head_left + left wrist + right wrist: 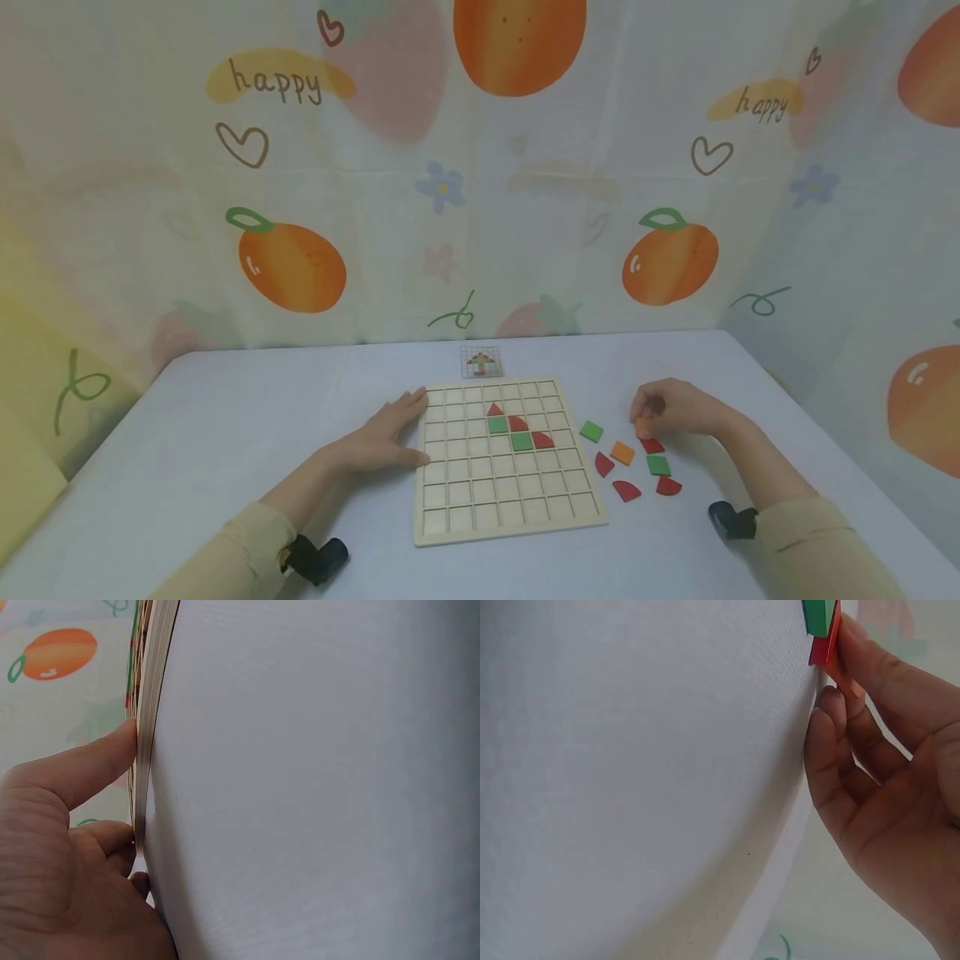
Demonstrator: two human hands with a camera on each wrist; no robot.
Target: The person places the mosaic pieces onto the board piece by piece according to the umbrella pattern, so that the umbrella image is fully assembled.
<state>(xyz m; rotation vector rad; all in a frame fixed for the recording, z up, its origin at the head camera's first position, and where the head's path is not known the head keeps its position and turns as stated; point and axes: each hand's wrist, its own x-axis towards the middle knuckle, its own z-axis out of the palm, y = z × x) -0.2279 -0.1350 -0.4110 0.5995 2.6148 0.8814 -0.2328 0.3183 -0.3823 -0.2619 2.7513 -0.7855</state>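
A pale wooden grid board [487, 492] lies on the table, and my left hand [377, 437] touches its left edge, thumb and fingers spread. On the board are a red triangle [494, 409], two green squares [498, 425] and two red quarter-circle tiles [518, 423]. Right of the board, my right hand [684, 407] pinches an orange tile [643, 428] between thumb and fingers, low over the table. Just below it are a red tile [652, 446] and a green square tile [658, 465]. In the right wrist view the orange tile [840, 676] is partly hidden by the fingers.
Loose tiles lie right of the board: a green square [592, 431], an orange square [622, 452] and several red quarter-circles [627, 491]. A small patterned card [481, 362] lies behind the board. A fruit-print cloth [525, 208] hangs behind the white table [247, 400].
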